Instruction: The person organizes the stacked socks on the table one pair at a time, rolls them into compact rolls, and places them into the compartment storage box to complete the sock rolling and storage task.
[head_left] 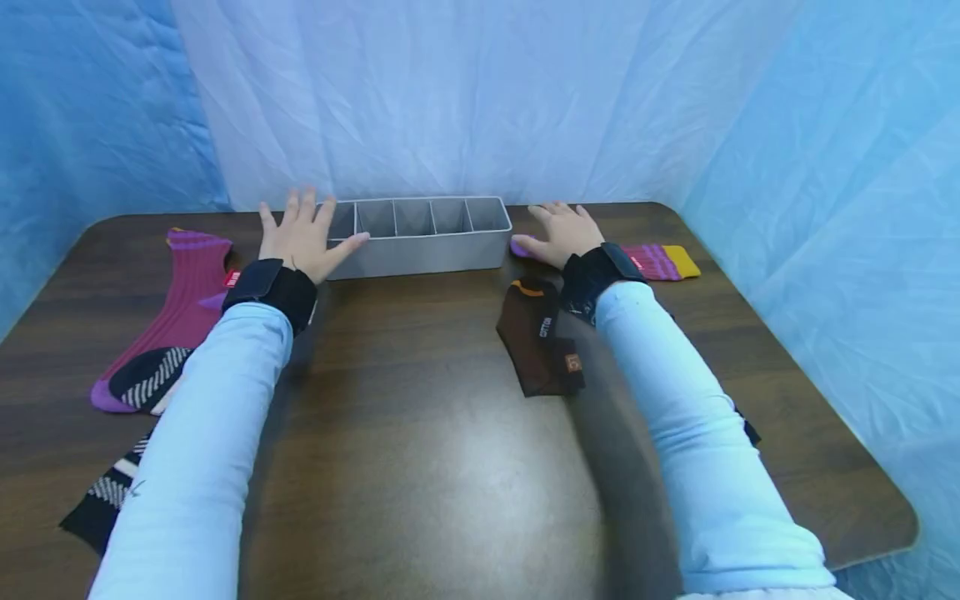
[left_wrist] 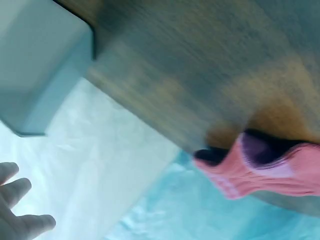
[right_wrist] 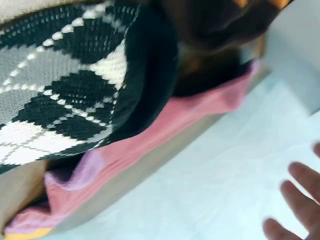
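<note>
A grey divided box [head_left: 420,256] stands at the table's far edge. My left hand [head_left: 300,242], fingers spread wide, is at its left end and holds nothing. Past its right end my right hand [head_left: 564,233] reaches out empty, fingers extended. Below the right hand lies a dark brown sock [head_left: 528,333] with orange trim. A pink sock with a yellow end [head_left: 660,261] is partly behind the right wrist. The right wrist view shows a black argyle sock [right_wrist: 65,85], mostly covered by my forearm in the head view. To the left lies a long pink sock [head_left: 187,292] with purple parts.
A black-and-white striped sock [head_left: 105,500] lies at the left, partly under my left forearm in view. The dark wooden table [head_left: 420,375] has rounded corners. Pale blue cloth [head_left: 480,92] hangs behind it and along both sides.
</note>
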